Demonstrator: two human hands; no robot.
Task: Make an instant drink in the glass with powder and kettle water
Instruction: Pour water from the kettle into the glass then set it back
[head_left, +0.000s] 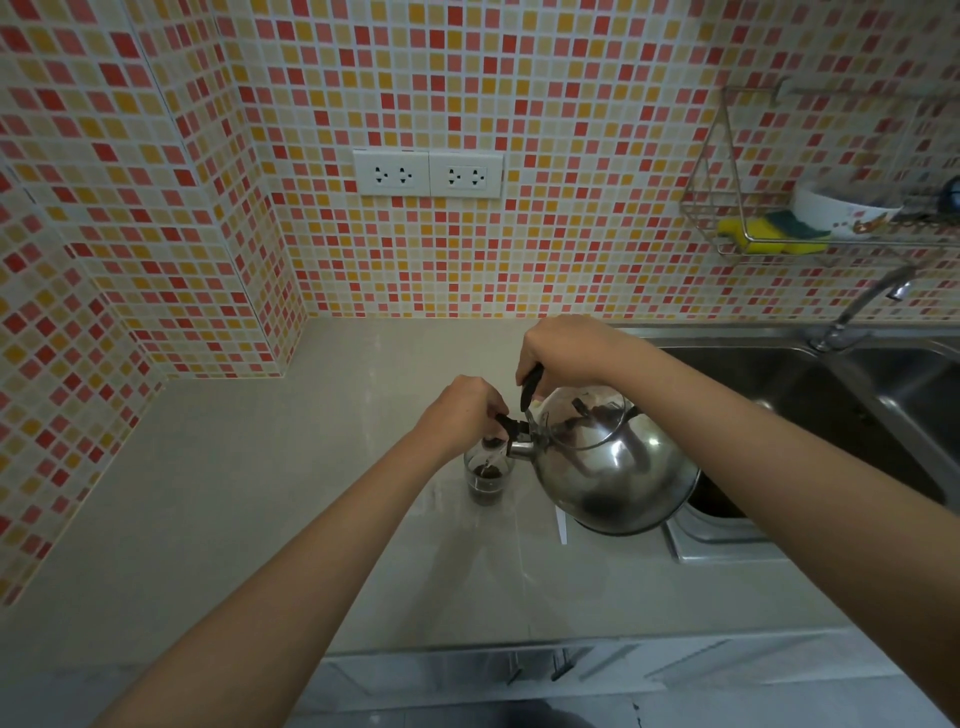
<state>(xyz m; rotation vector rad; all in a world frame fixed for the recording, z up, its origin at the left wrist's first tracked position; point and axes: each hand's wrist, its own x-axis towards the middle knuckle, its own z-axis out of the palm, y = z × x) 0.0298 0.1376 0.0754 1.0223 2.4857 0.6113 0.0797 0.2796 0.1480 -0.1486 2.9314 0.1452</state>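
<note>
A small clear glass (487, 480) stands on the pale counter (260, 493), with dark powder and dark liquid in it. A shiny steel kettle (613, 467) is tilted leftward over the glass, and a thin stream of water runs from its spout into the glass. My right hand (563, 353) grips the kettle's black handle from above. My left hand (462, 413) pinches the black spout-cap lever and holds the cap up, just above the glass rim.
A steel sink (810, 395) with a tap (862, 312) lies right of the kettle. A wire rack (737, 218) on the tiled wall holds sponges and a bowl. Two wall sockets (428, 174) sit above the counter. The counter's front edge runs below my forearms.
</note>
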